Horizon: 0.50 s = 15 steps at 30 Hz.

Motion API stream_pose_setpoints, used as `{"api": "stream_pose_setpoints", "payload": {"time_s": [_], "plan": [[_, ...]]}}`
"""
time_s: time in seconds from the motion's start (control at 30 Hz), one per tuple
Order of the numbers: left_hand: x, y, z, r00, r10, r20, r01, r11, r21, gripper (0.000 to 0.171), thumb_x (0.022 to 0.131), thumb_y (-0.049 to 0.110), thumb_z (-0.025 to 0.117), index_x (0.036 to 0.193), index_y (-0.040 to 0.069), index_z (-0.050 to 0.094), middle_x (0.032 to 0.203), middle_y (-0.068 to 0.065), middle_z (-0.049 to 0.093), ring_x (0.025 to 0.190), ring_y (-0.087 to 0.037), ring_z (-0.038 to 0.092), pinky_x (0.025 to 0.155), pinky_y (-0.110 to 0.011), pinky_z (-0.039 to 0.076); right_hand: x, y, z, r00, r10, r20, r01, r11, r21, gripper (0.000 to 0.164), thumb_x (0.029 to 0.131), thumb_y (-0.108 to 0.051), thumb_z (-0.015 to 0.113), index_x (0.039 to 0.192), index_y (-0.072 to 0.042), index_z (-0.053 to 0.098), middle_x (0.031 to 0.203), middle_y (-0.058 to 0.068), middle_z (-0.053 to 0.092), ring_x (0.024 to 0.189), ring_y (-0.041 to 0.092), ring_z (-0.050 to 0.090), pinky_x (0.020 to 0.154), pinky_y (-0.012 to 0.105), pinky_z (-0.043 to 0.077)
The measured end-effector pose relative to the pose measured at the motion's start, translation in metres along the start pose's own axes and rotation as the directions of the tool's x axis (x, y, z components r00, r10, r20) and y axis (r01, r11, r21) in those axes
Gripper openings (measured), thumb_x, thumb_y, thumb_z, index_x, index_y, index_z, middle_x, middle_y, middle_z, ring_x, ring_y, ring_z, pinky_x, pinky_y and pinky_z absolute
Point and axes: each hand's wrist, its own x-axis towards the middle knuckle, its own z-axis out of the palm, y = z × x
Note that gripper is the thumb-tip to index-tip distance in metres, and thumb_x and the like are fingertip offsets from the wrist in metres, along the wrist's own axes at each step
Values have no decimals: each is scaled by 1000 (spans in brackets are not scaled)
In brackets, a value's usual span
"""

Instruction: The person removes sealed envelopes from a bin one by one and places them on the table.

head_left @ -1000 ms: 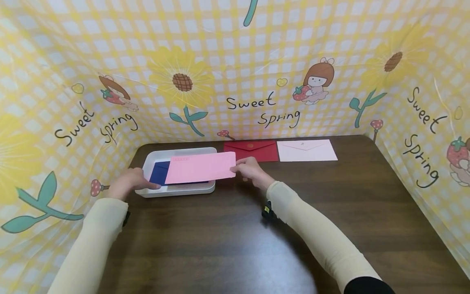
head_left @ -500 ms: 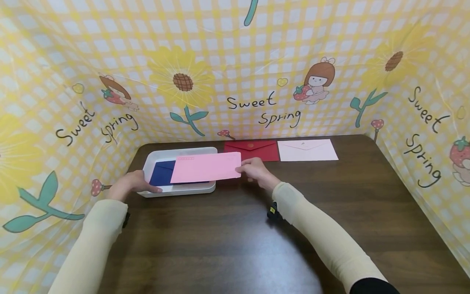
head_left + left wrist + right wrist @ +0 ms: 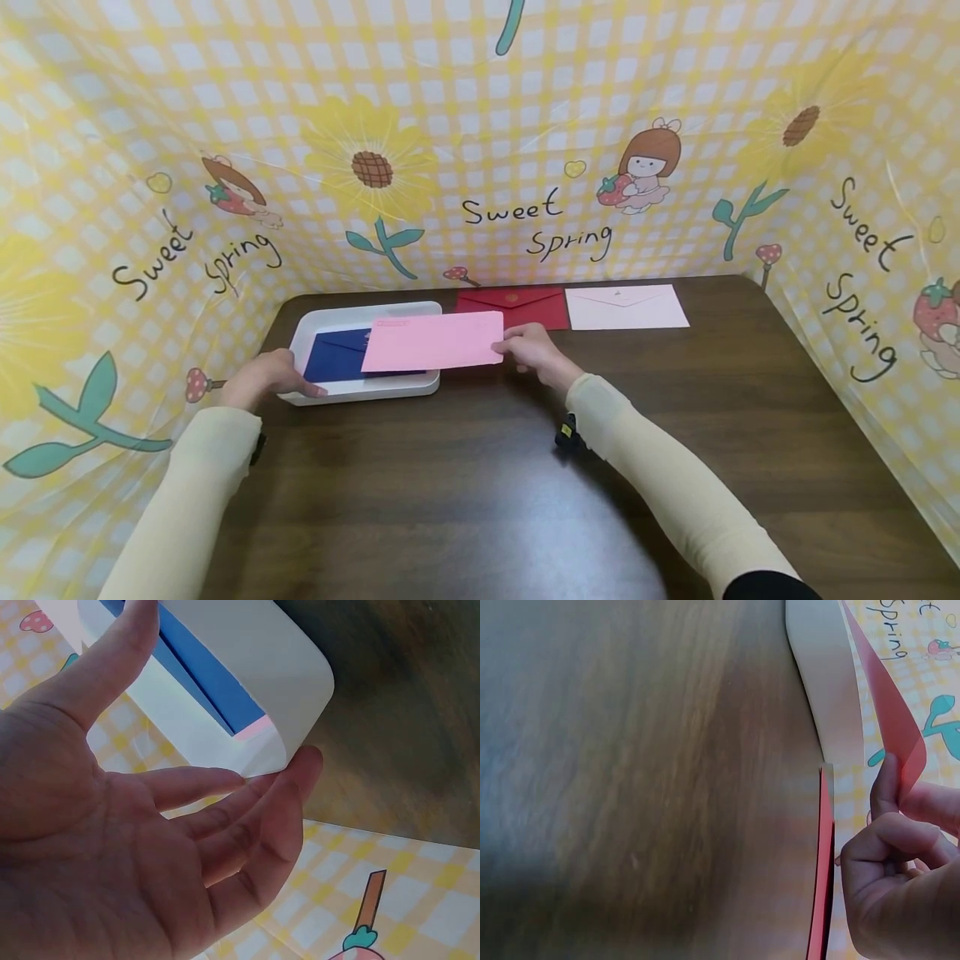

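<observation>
A pink envelope (image 3: 435,342) is pinched at its right end between the thumb and fingers of my right hand (image 3: 537,353). It hangs over the right part of the white tray (image 3: 360,390) and reaches past the tray's right rim. A navy blue envelope (image 3: 330,357) lies in the tray, partly hidden under the pink one. My left hand (image 3: 272,375) holds the tray's left end, thumb at the front rim and fingers round the outer wall. In the left wrist view, a pink sliver (image 3: 255,729) shows at the blue envelope's end; what it belongs to is unclear.
A red envelope (image 3: 536,307) and a pale pink-white envelope (image 3: 626,308) lie side by side along the back of the dark wooden table (image 3: 450,500). A yellow checked cloth (image 3: 480,125) with printed flowers hangs around the back and sides.
My right hand has drawn the pink envelope to the right, and more of the navy envelope shows. The left hand stays at the tray, which has barely moved.
</observation>
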Motion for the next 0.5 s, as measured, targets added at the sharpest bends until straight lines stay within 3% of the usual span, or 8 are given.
{"api": "stream_pose_setpoints", "payload": {"time_s": [0.1,0.3,0.5], "plan": [[-2,0,-1,1000,8,-4,-8,1000,-8,101,85,41,88,133,-31,35,136,-50,45,118,-56,53,106,-63,44,0,1,-5,1000,2,-6,-2,1000,-6,16,95,-21,77,102,-6,75,85,6,60,75,23,53,70,35,53],[-1,-1,-2,1000,13,11,-13,1000,-23,101,86,39,88,134,-31,34,138,-50,43,121,-57,51,106,-63,43,-1,5,-14,1000,-3,-8,3,1000,-6,16,96,-20,77,95,-4,73,70,4,48,61,20,46,64,34,49],[4,-3,-1,1000,27,8,-26,999,-30,94,85,35,89,129,-31,39,128,-47,51,111,-52,56,101,-60,47,-5,7,-19,1000,-8,-15,8,1000,-19,15,96,-20,76,96,-5,73,75,4,53,67,21,49,69,35,52]]}}
